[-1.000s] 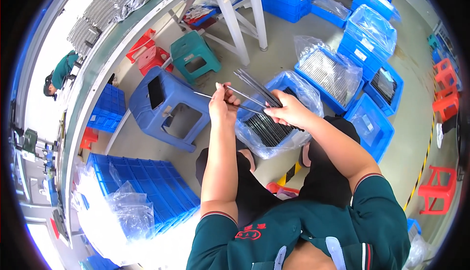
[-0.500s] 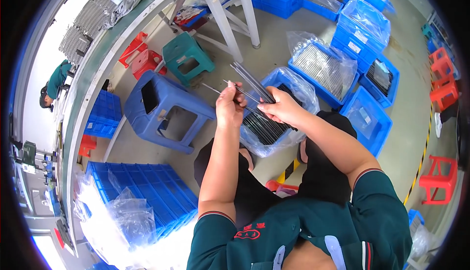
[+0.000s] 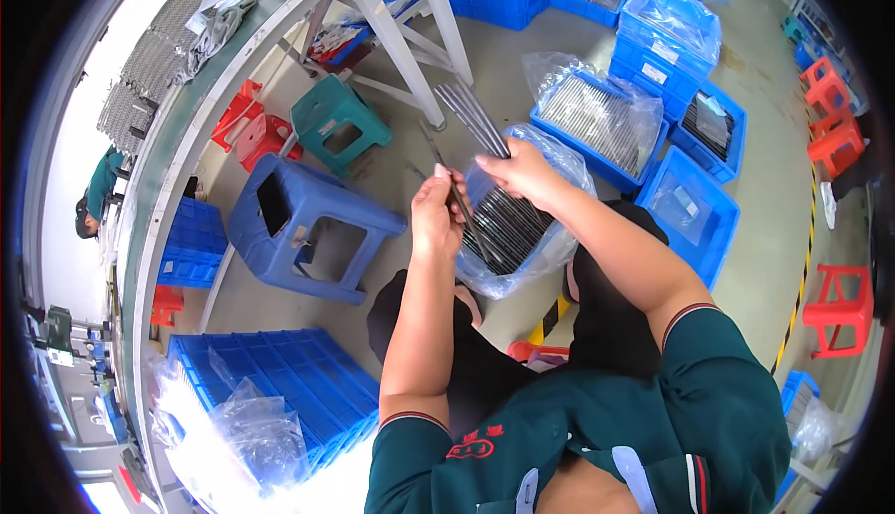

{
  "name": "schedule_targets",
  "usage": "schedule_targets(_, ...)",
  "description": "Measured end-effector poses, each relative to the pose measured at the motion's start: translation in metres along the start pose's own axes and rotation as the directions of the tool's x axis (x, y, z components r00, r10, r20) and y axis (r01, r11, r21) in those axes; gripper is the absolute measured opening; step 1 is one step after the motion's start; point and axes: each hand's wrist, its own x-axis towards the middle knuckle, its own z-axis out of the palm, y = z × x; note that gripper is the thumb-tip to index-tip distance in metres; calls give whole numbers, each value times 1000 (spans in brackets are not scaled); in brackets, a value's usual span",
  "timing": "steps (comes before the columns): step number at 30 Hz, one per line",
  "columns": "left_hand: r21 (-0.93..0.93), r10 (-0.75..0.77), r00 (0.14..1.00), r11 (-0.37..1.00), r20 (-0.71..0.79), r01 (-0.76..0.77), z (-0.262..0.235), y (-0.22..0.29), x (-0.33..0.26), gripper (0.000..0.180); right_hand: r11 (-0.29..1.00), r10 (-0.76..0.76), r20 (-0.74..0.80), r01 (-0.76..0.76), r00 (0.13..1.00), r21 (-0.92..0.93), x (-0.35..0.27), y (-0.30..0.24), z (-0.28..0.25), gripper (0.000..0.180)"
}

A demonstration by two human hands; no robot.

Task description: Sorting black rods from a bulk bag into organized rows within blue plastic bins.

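Observation:
My right hand (image 3: pixel 524 175) is closed around a bundle of several thin grey metal rods (image 3: pixel 473 120), which point away from me and fan slightly at the far end. Beside it on the left, my left hand (image 3: pixel 436 214) pinches one or more thin dark rods (image 3: pixel 475 234); how many is hard to make out. Their lower ends reach over a blue bin lined with clear plastic (image 3: pixel 580 199). Inside that bin lie many dark rods (image 3: pixel 518 227) side by side, below both hands.
A blue stool (image 3: pixel 322 192) bearing a black flat object stands left, with a green stool (image 3: pixel 340 123) behind it. Blue bins, one holding silvery rods (image 3: pixel 592 118), stand beyond and right. An emptier blue bin (image 3: pixel 692 206) sits right. A stack of blue crates (image 3: pixel 289 374) is near left.
The rods in my left hand have turned from a slant to a steeper angle. My right hand's bundle has risen away from them and fanned out. The whole view has shifted slightly.

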Motion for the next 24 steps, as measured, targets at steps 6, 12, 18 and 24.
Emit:
schedule_targets(6,159,-199,962,972,189,170,8,-23,-9,30,931,157,130,-191,979,312,-3,-3,-6,21)
schedule_targets(12,311,-500,813,856,298,412,4,-20,-25,34,917,131,-221,-33,966,398,28,-2,-47,26)
schedule_targets(18,265,-399,843,911,362,317,-7,2,-29,38,882,122,-232,2,965,471,33,-7,-76,26)
schedule_targets(24,110,-330,831,943,449,315,0,-12,-12,41,975,171,60,-178,983,133,-3,8,-9,28)
